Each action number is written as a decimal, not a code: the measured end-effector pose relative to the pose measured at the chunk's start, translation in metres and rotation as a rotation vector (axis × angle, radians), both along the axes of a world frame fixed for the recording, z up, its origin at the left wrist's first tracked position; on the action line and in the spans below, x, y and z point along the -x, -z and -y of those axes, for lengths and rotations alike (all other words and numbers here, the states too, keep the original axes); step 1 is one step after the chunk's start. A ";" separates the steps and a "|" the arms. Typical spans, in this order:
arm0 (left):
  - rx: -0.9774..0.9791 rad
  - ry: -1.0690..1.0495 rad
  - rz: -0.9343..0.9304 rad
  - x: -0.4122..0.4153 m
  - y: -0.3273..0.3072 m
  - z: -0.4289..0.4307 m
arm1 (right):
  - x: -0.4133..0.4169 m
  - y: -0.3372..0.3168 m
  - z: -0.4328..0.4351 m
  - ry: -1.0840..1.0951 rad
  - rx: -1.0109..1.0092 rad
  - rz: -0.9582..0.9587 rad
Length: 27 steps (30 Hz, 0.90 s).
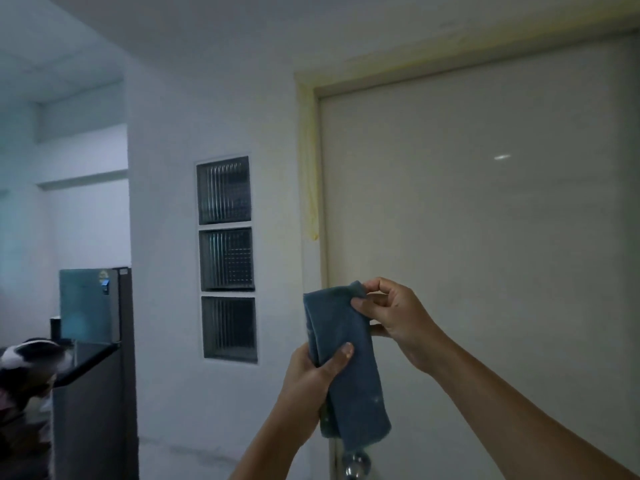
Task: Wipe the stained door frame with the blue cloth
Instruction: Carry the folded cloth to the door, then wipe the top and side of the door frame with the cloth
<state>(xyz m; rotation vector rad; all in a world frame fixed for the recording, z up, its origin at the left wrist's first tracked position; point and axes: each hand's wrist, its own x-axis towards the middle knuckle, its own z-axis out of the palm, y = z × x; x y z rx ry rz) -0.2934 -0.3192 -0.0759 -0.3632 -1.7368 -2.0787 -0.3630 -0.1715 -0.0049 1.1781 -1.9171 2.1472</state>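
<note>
A folded blue cloth (343,362) hangs upright between both my hands, in front of the closed door. My left hand (311,379) grips its middle from the left, thumb lying across the front. My right hand (391,313) pinches the cloth's top right corner between thumb and fingertips. The door frame (309,174) runs up the door's left side and across the top; it carries yellowish stains, with a drip ending about halfway down the left post. The cloth is held clear of the frame.
A pale closed door (485,220) fills the right side, its metal knob (356,462) just below the cloth. Three glass-block panes (227,258) sit in the white wall to the left. Farther left stand a fridge (91,306) and a dark counter (86,362).
</note>
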 end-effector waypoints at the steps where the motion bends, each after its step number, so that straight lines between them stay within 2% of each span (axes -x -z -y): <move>1: -0.033 -0.045 -0.016 0.008 -0.003 -0.003 | 0.012 -0.005 0.000 -0.016 -0.004 -0.007; 8: -0.229 -0.201 -0.131 0.062 -0.028 -0.017 | 0.090 -0.028 0.005 -0.125 -0.084 -0.067; 11: -0.251 -0.289 -0.159 0.080 -0.034 -0.017 | 0.111 -0.036 0.012 -0.057 -0.138 -0.160; 13: -0.198 -0.445 -0.195 0.087 -0.041 -0.011 | 0.120 -0.044 0.016 0.098 -0.202 -0.282; 16: 0.003 -0.744 -0.294 0.106 -0.055 0.005 | 0.140 -0.054 0.022 0.325 -0.320 -0.510; 20: 0.216 -1.053 -0.380 0.135 -0.075 0.032 | 0.164 -0.065 0.034 0.497 -0.426 -0.707; 27: 0.294 -1.192 -0.560 0.195 -0.122 0.075 | 0.205 -0.084 0.062 0.699 -0.498 -0.898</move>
